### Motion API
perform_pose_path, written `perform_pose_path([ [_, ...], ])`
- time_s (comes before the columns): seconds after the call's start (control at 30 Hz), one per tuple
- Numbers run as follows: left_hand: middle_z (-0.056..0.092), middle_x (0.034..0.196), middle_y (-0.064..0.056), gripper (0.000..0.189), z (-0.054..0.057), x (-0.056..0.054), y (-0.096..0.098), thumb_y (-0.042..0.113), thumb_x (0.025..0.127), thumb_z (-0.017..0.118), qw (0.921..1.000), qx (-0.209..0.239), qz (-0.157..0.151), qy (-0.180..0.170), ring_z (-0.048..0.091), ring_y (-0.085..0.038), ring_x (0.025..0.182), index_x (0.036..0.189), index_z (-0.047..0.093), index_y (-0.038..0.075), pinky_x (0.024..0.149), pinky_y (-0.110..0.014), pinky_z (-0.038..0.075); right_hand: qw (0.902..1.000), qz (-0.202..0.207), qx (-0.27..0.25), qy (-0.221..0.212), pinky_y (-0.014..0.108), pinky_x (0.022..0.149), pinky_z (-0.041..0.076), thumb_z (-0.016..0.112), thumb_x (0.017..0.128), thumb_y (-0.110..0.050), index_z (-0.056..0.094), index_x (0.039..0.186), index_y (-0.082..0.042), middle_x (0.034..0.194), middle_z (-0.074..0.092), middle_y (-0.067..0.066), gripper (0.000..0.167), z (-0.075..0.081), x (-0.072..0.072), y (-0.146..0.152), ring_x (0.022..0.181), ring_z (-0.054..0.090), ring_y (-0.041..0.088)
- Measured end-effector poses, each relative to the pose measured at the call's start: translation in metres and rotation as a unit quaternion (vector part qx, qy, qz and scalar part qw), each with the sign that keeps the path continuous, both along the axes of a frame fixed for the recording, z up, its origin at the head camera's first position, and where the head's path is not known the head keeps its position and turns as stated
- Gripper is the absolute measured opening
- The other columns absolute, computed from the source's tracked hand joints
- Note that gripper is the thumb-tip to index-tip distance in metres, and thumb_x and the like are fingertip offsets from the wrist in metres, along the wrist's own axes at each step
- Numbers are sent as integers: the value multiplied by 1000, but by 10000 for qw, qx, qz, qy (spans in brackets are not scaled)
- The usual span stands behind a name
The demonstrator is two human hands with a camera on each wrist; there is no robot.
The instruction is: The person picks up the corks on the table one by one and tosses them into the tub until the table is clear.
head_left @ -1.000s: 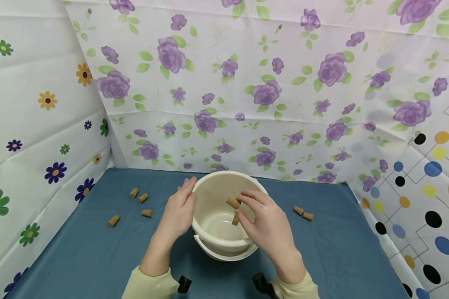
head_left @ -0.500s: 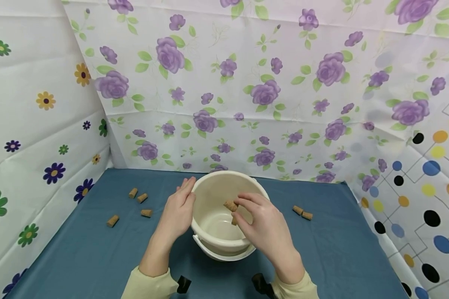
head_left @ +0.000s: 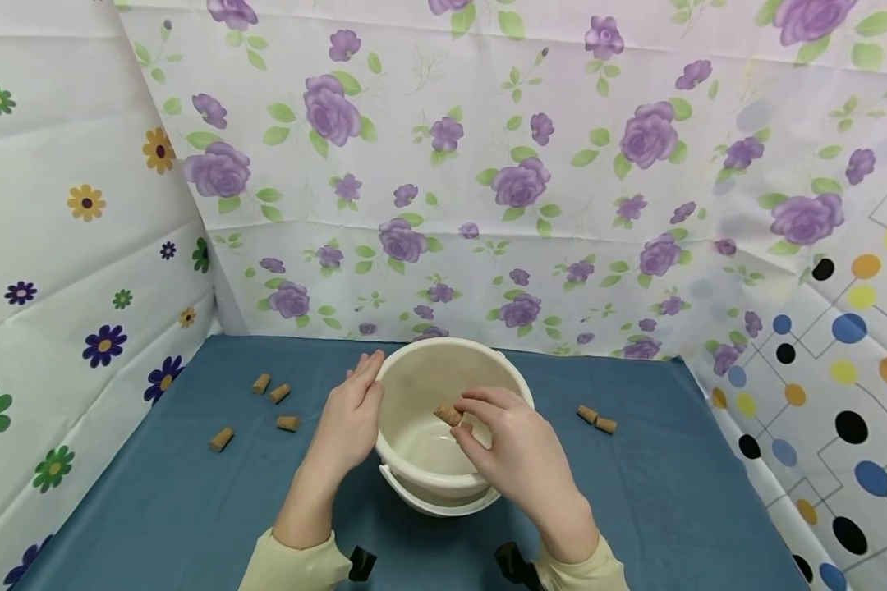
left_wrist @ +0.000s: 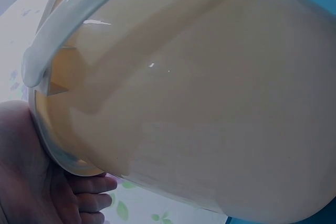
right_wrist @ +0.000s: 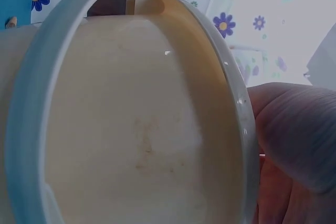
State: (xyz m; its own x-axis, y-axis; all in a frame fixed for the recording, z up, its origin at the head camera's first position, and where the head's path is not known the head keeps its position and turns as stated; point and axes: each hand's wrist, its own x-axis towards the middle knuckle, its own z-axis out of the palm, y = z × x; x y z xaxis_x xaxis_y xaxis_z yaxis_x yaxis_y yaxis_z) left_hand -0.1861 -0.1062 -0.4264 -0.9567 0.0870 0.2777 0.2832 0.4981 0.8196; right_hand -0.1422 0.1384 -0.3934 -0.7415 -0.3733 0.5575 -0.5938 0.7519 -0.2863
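A cream bucket (head_left: 406,464) stands on the blue cloth, its white handle (right_wrist: 31,114) hanging down at the front. My left hand (head_left: 351,419) rests with fairly straight fingers against the bucket's left side at the rim; in the left wrist view its fingertips (left_wrist: 93,186) show beyond the rim. Over the bucket's opening, my right hand (head_left: 521,455) pinches a cork (head_left: 448,414) between thumb and fingers. A second brownish bit shows behind the thumb, mostly hidden. The right wrist view has the bucket's wall in front of the held cork.
Several corks (head_left: 222,439) lie on the blue cloth (head_left: 155,509) left of the bucket. Two more corks (head_left: 605,425) lie to the right. A flowered curtain (head_left: 443,197) hangs behind the table, with patterned sheets at both sides.
My right hand has moved slightly left and down with the cork, farther over the bucket's middle. A second cork, visible below the first earlier, is now mostly hidden by the thumb. The left hand stays put.
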Motion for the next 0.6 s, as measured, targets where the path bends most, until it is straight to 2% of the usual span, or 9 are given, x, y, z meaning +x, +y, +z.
perform_pose_path([
  [0.6,38,169,-16,50,-1,-1,0,15,116,39,10000,17,-20,-29,22,-30,161,164,39,2,132,-53,13,9999,72,-16,-127,37,84,65,90,90,-23,83,120,-15,124,75,1,32,0,1,-2,112,73,21],
])
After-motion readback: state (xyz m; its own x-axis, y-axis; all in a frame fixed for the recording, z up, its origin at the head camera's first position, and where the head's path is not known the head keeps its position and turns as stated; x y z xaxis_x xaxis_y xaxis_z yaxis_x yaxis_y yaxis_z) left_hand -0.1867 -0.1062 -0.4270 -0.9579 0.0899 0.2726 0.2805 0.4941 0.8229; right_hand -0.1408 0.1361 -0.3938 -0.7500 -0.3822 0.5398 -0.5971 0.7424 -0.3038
